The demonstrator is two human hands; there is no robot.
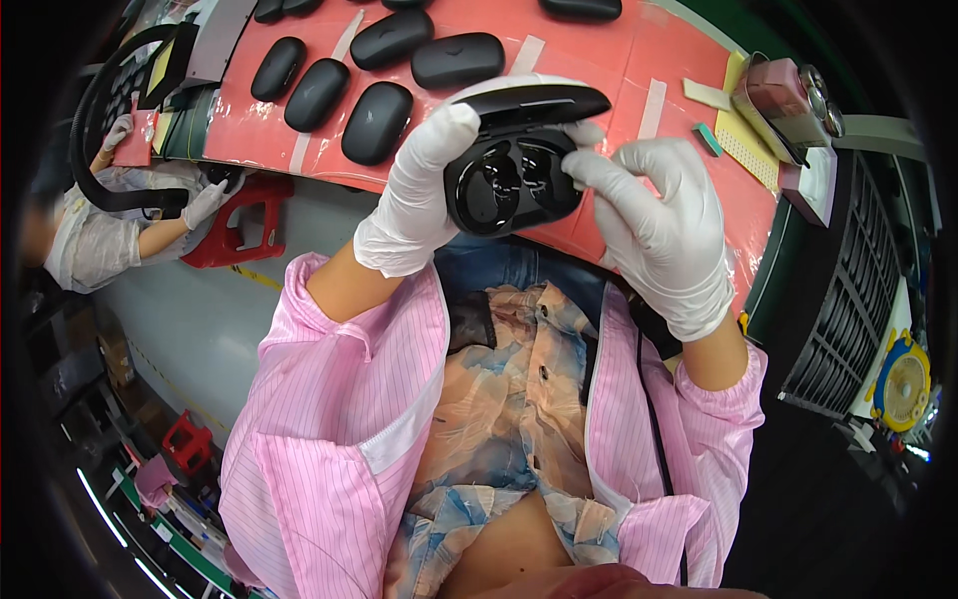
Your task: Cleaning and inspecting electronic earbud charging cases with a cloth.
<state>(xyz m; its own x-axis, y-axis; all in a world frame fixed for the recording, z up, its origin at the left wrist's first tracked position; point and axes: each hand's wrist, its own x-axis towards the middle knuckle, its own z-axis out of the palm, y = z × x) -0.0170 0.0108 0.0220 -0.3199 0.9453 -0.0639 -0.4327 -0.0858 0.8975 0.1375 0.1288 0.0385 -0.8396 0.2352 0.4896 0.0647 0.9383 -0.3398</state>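
Observation:
A glossy black earbud charging case (511, 190) is held over the table's near edge, its lid (539, 103) raised. Inside it are shiny, rounded shapes; whether these are earbuds or bare hollows I cannot tell. My gloved left hand (424, 175) is closed round the case's left side and back, with the thumb by the hinge. At the right rim, the bent thumb and forefinger of my gloved right hand (654, 215) pinch close against the case. Whether a small part is also between those fingertips is hidden.
Several closed black cases (377, 122) lie on the pink-covered table (589, 65) beyond my hands. A yellow pad (746, 140), a green block (708, 139) and small containers (783, 95) are on the right. Another gloved person (130, 225) works at left near a red stool (249, 225).

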